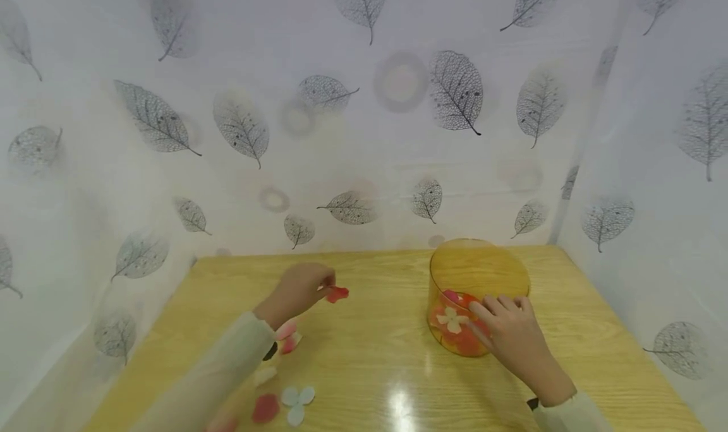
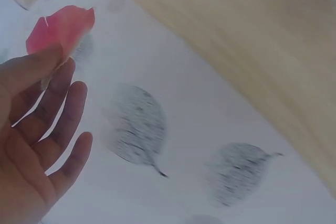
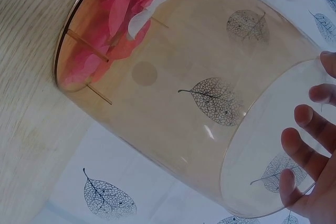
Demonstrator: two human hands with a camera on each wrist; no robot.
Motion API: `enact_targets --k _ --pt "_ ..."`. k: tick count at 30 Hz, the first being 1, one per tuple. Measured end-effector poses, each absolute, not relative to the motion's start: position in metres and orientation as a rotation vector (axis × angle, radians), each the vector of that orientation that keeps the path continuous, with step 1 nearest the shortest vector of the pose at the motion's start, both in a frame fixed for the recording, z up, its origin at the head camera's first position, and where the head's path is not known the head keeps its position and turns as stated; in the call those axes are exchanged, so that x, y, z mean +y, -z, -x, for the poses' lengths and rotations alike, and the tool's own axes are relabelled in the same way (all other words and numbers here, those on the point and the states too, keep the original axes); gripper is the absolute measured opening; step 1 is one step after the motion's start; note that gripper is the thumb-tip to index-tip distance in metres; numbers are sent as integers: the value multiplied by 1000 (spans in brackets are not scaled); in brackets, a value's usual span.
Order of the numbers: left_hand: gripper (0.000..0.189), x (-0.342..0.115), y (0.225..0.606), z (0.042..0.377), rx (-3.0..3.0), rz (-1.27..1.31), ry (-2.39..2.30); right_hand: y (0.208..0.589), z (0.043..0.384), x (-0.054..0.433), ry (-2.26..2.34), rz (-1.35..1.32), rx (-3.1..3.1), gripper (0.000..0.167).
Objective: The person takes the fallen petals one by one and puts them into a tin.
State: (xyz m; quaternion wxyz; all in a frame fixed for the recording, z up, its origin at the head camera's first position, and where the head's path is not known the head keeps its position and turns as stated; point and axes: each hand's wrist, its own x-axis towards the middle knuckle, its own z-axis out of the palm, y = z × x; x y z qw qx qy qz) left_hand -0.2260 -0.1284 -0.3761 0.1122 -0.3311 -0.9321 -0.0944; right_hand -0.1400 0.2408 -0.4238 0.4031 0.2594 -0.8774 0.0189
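My left hand [image 1: 300, 288] pinches a red-pink fabric petal [image 1: 338, 294] between thumb and fingertips; the left wrist view shows the petal [image 2: 62, 27] gripped at its lower end, the other fingers spread loosely. At the right stands a clear amber cylindrical container [image 1: 483, 269], with several pink, red and white petals [image 3: 123, 17] lying at its bottom. Beside its near right side is my right hand [image 1: 514, 337]. Its fingers [image 3: 302, 144] are loosely bent by the container's rim and hold nothing visible; whether they touch the rim I cannot tell.
On the wooden table [image 1: 370, 350], loose petals lie near the left forearm: a pink one [image 1: 288, 338], a red one [image 1: 265, 408] and a white flower piece [image 1: 297, 404]. A white leaf-print curtain [image 1: 364, 148] borders the table's back and sides.
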Motion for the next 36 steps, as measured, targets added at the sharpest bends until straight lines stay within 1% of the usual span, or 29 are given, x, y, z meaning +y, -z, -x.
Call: enact_targets --k 6,11,15,20,25,30,32,36 --pt "9 -62 349 237 -2661 1104 319 424 141 240 -59 -665 -2202 53" --pt "5 -4 334 247 -2624 1182 338 425 141 241 -62 -667 -2211 53" --pt "6 41 332 249 -2647 1239 312 426 141 241 -51 -660 -2223 53" --pt "8 87 343 251 -2678 1264 263 427 142 240 -54 -663 -2215 53" --pt "6 116 361 257 -2722 1240 310 427 142 240 -63 -659 -2208 53" --pt "5 128 373 263 -2760 1193 347 426 141 240 -60 -652 -2219 53" --pt "10 131 375 263 -2769 1178 326 426 140 240 -56 -650 -2220 53" --pt "26 133 375 262 -2755 1179 311 425 140 241 -45 -644 -2222 55"
